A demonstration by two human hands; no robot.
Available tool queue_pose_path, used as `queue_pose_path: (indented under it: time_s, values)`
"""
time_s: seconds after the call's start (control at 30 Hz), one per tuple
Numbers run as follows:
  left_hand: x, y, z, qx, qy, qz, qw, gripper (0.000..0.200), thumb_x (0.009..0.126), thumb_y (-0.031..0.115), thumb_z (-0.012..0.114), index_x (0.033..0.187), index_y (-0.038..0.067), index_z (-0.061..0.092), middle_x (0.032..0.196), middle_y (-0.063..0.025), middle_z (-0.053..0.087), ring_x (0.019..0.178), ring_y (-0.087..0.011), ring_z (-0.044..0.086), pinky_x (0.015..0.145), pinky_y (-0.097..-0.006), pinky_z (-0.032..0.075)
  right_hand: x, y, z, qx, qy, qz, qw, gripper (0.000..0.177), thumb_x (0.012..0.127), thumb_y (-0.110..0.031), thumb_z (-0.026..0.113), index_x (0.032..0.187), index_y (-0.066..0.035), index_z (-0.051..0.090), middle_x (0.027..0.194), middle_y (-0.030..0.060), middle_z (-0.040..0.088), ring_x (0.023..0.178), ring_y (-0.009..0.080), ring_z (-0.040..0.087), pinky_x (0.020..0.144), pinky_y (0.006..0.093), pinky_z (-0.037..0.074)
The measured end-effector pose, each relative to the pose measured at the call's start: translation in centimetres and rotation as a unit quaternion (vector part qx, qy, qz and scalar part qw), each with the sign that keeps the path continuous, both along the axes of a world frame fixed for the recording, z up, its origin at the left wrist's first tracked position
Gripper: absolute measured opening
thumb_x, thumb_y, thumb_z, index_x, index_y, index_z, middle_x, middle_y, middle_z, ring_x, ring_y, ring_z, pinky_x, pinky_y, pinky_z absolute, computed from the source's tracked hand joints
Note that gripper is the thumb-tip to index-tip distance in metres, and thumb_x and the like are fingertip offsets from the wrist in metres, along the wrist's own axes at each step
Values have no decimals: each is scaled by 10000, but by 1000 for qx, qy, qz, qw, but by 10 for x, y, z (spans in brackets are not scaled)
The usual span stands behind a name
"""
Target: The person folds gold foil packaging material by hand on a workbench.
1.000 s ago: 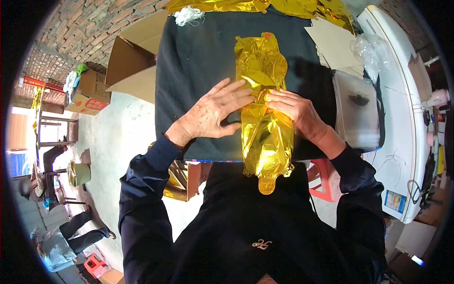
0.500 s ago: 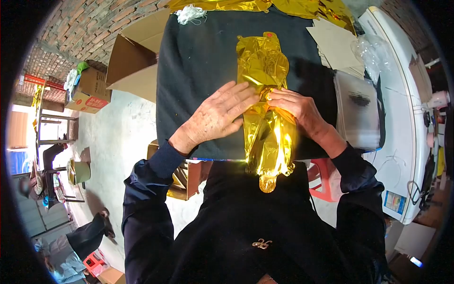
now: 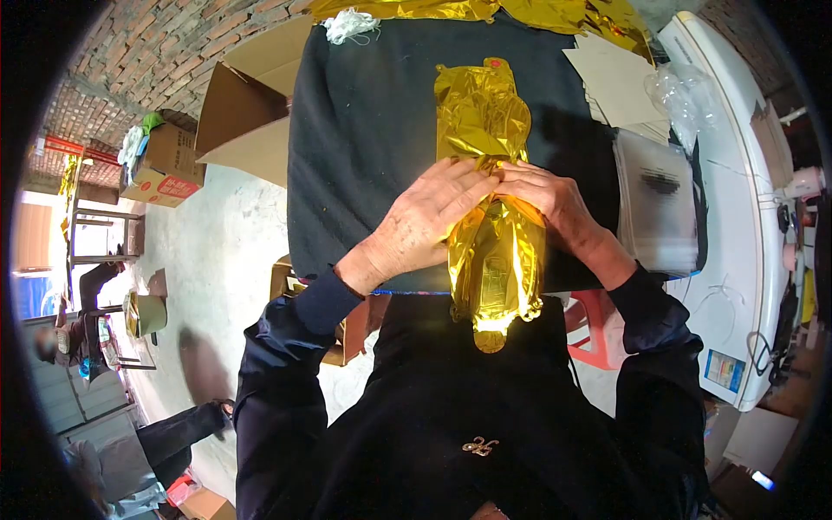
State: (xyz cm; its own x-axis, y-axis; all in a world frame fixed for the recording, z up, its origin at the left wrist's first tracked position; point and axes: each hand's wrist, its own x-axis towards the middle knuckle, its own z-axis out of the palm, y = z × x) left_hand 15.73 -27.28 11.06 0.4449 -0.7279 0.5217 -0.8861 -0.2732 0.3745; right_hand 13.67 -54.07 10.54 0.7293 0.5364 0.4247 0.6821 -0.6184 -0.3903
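Note:
A flat, crinkled gold foil balloon (image 3: 483,108) lies lengthwise on the black cloth-covered table (image 3: 381,113). Its lower end, with a rounded tab, hangs over the near edge toward my lap, and a small red mark shows at the far end. My left hand (image 3: 433,208) rests across its middle from the left, fingers together and closed on the gathered foil. From the right, my right hand (image 3: 550,198) pinches the same gathered spot. The fingertips of both hands meet there, and the foil under them is hidden.
White string (image 3: 349,26) and more gold foil (image 3: 407,9) lie along the far edge. Pale card sheets (image 3: 617,82) and a plastic-wrapped stack (image 3: 656,204) sit at the right, beside a white appliance (image 3: 728,225). An open cardboard box (image 3: 247,104) stands left; another person (image 3: 130,459) is at lower left.
My left hand has slid right and inward, its fingertips now meeting my right hand over the foil. The right hand has barely moved. The person at lower left has shifted position.

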Motion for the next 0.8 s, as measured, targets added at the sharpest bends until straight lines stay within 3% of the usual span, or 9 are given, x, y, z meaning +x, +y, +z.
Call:
queue_pose_path:
  time_s: [0.03, 0.07, 0.17, 0.2, 0.43, 0.6, 0.7, 0.8]
  values:
    - [-2, -3, 0, -13, -3, -2, 1000, 759, 796, 172, 807, 1497, 65, 534, 1467, -143, 606, 1404, -373, 546, 1217, -534, 384, 0, 0, -1, 2, 0, -2, 1000, 272, 868, -140, 745, 1108, -14, 767, 1212, 165, 756, 1192, 315, 712, 1073, 406, 554]
    - [-4, -4, 2, -13, -50, 2, 999, 654, 822, 155, 765, 1444, 67, 584, 1351, -127, 653, 1338, -345, 592, 1177, -521, 438, -1, 0, 0, 6, -1, 2, 1000, 271, 872, -141, 744, 1111, -14, 767, 1217, 162, 755, 1195, 313, 711, 1074, 406, 553]
    - [-16, -6, 4, -7, -88, -27, 996, 678, 781, 129, 786, 1428, 66, 593, 1308, -107, 674, 1339, -321, 603, 1192, -528, 423, -1, 0, 0, 13, -6, 9, 1000, 270, 881, -143, 740, 1119, -17, 767, 1237, 150, 752, 1205, 309, 707, 1079, 406, 550]
    - [-15, -7, 3, -18, -122, -29, 992, 658, 772, 125, 779, 1404, 69, 608, 1228, -99, 684, 1294, -303, 629, 1173, -523, 450, -1, 0, -3, 12, -7, 8, 1000, 271, 882, -142, 739, 1122, -19, 767, 1245, 147, 749, 1210, 308, 705, 1082, 407, 548]
    - [15, 20, 0, -46, -45, 1, 998, 602, 757, 143, 833, 1320, 53, 639, 1256, -118, 690, 1220, -347, 652, 1123, -529, 490, -1, -3, -8, -16, -25, 12, 999, 280, 892, -152, 729, 1141, -30, 764, 1296, 160, 725, 1243, 318, 684, 1110, 431, 527]
    - [13, 15, 10, 48, -7, -15, 999, 565, 750, 114, 786, 1298, 64, 657, 1316, -123, 662, 1334, -319, 585, 1201, -524, 406, -5, 1, -2, -2, -12, 10, 1000, 295, 887, -158, 728, 1151, -30, 759, 1300, 159, 722, 1246, 335, 680, 1117, 449, 518]
    - [27, 22, 6, 60, -45, 42, 996, 539, 737, 87, 756, 1269, 60, 675, 1298, -117, 671, 1334, -317, 585, 1210, -528, 395, -4, 0, -3, 1, -9, 9, 1000, 287, 892, -160, 722, 1145, -30, 758, 1293, 158, 725, 1247, 334, 679, 1121, 445, 515]
    - [33, 25, -1, 54, -41, 24, 997, 456, 734, 60, 725, 1190, 51, 716, 1251, -105, 685, 1327, -311, 586, 1209, -522, 399, -3, -1, -6, 1, -11, 11, 1000, 279, 893, -159, 721, 1138, -31, 760, 1289, 156, 728, 1245, 329, 680, 1123, 441, 515]
